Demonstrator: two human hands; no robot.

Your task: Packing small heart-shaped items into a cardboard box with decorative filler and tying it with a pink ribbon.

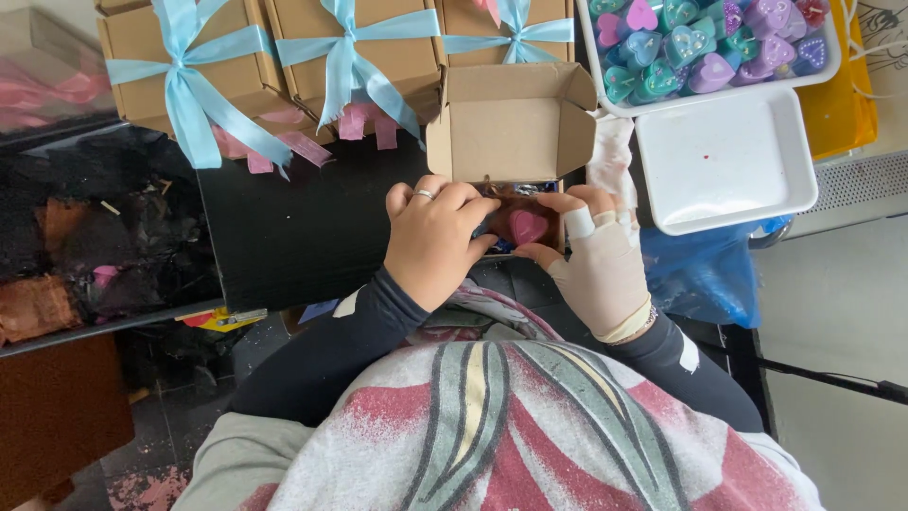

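An open brown cardboard box (512, 123) stands in front of me with its lid flap upright. Inside it lies a pink heart-shaped candle (526, 226) among darker filling. My left hand (433, 237), with a ring on one finger, rests over the box's left side and its fingertips touch the heart. My right hand (598, 255), wrapped in a beige bandage-like glove, presses on the heart from the right with fingers and thumb. Both hands hold the heart down inside the box.
Three closed brown boxes tied with light blue ribbon (189, 76) line the far edge. A white tray (823, 64) full of several coloured heart candles sits at the upper right, an empty white tray (724, 161) below it. A blue bag (705, 274) lies right; a black mat (293, 227) lies left.
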